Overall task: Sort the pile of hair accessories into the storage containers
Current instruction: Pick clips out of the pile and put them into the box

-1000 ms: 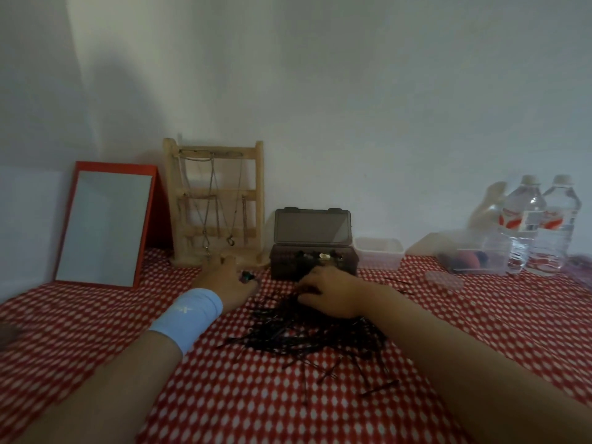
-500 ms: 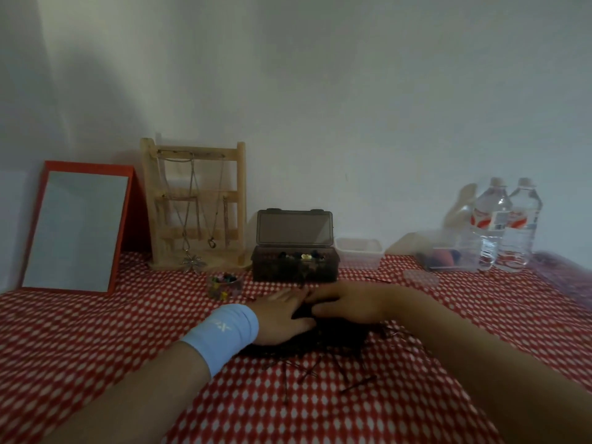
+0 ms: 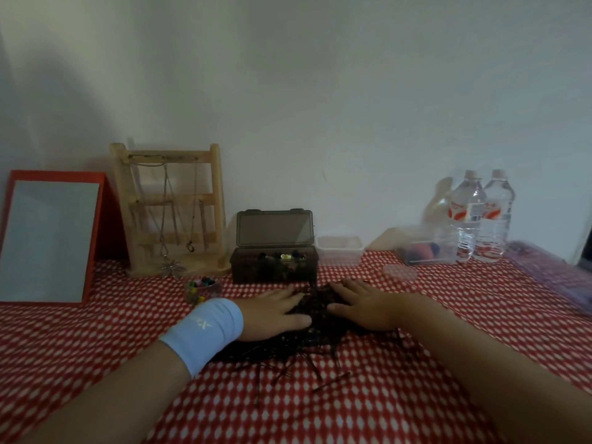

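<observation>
While our left hand (image 3: 272, 310) and right hand (image 3: 363, 306) lay spread flat on the pile (image 3: 320, 304) | step, we judged: gathering | next called for pinching a few, carrying to the box (image 3: 274, 269).

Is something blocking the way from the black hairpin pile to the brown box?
Nothing visible does. The left hand and right hand lie flat on the pile. The open brown box stands right behind it, with only tablecloth between.

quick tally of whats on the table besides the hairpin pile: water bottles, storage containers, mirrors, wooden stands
water bottles: 2
storage containers: 4 (dark box, clear tub, clear box, small cup)
mirror: 1
wooden stand: 1
total: 8
</observation>
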The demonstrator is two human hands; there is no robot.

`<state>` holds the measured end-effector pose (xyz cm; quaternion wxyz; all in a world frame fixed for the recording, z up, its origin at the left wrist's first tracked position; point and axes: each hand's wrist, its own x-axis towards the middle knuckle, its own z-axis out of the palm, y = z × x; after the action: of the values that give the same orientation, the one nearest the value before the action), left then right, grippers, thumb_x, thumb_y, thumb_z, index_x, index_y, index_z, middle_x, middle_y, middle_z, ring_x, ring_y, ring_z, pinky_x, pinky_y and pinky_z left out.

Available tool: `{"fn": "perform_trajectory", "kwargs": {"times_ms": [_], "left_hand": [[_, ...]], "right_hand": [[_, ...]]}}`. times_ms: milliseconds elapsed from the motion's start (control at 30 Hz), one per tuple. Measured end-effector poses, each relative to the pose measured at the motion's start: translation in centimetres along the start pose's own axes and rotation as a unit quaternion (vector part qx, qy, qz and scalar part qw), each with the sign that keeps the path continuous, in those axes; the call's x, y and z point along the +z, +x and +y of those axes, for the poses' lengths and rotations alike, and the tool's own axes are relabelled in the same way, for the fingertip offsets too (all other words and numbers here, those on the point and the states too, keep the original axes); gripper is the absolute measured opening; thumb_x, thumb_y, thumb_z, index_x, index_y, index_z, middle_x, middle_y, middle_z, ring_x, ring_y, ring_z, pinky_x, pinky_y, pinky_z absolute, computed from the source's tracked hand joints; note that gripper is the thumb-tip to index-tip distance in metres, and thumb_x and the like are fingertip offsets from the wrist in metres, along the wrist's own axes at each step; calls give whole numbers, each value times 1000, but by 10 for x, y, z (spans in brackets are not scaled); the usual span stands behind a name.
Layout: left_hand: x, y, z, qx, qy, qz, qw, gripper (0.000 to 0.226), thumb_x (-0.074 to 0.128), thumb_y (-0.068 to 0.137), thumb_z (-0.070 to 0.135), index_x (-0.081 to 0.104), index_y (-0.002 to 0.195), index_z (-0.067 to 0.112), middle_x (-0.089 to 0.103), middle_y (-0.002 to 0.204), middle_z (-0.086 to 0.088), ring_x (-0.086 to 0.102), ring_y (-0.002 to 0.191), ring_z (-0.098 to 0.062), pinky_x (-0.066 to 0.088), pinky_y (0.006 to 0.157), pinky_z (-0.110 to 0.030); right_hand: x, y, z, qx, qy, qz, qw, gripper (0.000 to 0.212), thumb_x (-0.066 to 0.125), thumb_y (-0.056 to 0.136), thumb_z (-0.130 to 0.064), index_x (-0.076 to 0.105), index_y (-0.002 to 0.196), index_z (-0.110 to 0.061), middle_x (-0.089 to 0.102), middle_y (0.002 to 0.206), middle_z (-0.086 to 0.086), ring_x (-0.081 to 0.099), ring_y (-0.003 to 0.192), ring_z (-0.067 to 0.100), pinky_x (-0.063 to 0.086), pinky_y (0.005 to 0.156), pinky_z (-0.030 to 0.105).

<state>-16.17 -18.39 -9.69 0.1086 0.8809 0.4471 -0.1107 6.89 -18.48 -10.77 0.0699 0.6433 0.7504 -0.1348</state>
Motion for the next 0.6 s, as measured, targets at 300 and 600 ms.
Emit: {"fn": "perform_trajectory", "kwargs": {"times_ms": [300,600], "left_hand": [[19,10,8,-4,-27,85,996,91,32,87,77,-9,154,32,-12,163,9,-6,150,-15,3,123,-41],[2,38,16,8,-91,70,993,85,35,89,73,4,156,30,1,164,5,3,150,-16,3,122,-36]], "right_hand": [[-28,-35,-20,-84,14,-24,996,48,49,99,-44,45,146,-35,51,146,-3,50,129,18,36,108,37],[-27,-7,1,-3,27,95,995,42,43,104,-34,50,144,-23,51,148,7,49,132,25,35,111,39]]}}
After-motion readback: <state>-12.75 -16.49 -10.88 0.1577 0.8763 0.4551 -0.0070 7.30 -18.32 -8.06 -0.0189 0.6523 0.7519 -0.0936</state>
